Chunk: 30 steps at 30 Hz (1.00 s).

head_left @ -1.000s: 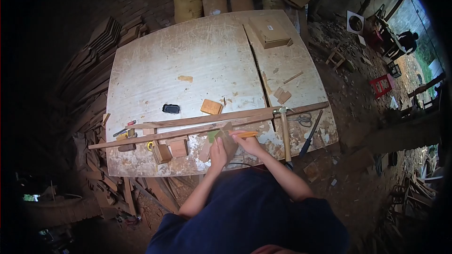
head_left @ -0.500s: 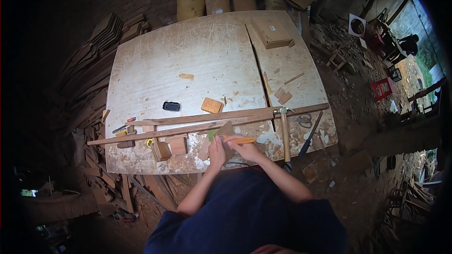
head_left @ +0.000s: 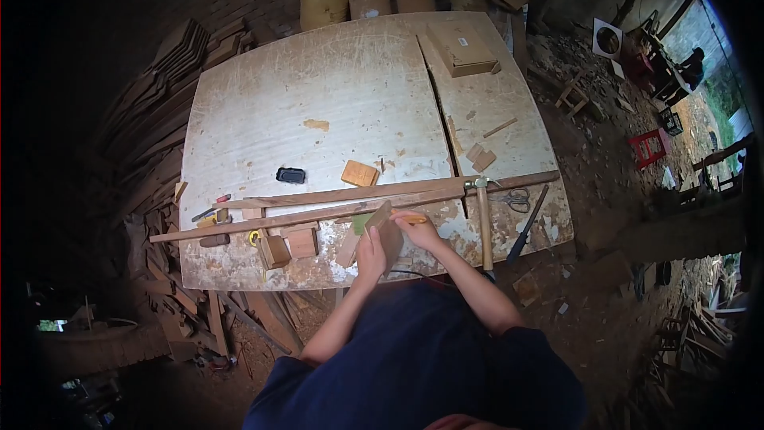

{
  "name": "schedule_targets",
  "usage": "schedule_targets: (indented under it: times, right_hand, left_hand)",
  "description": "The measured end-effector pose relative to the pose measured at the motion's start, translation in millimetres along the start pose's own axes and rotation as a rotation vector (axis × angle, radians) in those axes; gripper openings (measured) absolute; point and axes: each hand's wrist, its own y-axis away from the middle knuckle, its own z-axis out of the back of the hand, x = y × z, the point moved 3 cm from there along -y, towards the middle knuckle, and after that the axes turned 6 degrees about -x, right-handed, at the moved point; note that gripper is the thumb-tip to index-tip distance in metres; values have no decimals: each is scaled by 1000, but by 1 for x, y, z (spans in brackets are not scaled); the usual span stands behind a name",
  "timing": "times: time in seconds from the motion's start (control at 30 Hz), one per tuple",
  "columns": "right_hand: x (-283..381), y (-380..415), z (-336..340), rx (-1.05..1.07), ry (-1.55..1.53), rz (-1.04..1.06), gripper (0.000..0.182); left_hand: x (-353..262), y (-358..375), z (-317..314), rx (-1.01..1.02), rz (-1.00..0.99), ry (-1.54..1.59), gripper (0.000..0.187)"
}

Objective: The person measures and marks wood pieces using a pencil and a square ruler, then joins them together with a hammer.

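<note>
My left hand [head_left: 369,257] is closed on a flat wooden board [head_left: 389,240], tilted up on edge near the front of the workbench. A slim yellow-orange tool [head_left: 411,219] sits in the closed fingers of my right hand [head_left: 419,232], against the board's upper right edge; its exact kind is too small to make out. Just behind my left fingers shows a green piece [head_left: 360,224], partly covered. Another wood piece [head_left: 346,248] lies under the left side of the board.
Two long wooden strips [head_left: 342,213] cross the workbench [head_left: 263,119]. To the right lie a hammer [head_left: 484,223], scissors [head_left: 516,201] and a dark long-bladed tool [head_left: 527,227]. Wooden blocks [head_left: 301,241] stand left. Farther back are a black tray [head_left: 290,175] and a cardboard box [head_left: 461,49].
My right hand has moved up and slightly right with the yellow-orange tool, toward the board's upper edge. The board now shows more of its broad face. My left hand keeps its hold.
</note>
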Motion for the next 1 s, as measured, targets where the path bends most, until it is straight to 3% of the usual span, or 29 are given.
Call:
schedule_targets:
  times: [0.13,0.27,0.3,0.4,0.53,0.63,0.73,0.77,0.87,1.0]
  right_hand:
    - [84,15,-9,181,-60,98,19]
    - [-30,-21,-3,-18,102,-152,19]
    - [-15,-14,-9,-75,98,-116,19]
    - [62,9,-10,118,-74,36,20]
    - [-30,-6,-2,-27,97,-83,22]
    - [25,16,-9,28,10,12,21]
    - [45,34,-1,241,-200,-180,21]
    - [20,30,2,154,-159,-238,22]
    - [-29,35,-5,-12,137,17,21]
    - [54,68,5,248,-248,-223,22]
  left_hand:
    - [16,3,8,-1,34,-1,52]
    - [7,2,7,-1,-8,5,52]
    - [16,1,3,13,-33,-10,53]
    - [13,2,2,-7,26,-16,53]
    - [14,2,6,-14,29,14,54]
    - [21,0,2,-92,-40,22,54]
    - [25,1,4,-9,73,88,54]
    - [23,0,2,-27,55,67,54]
    - [15,0,2,-61,30,11,54]
    - [21,6,0,-67,40,28,54]
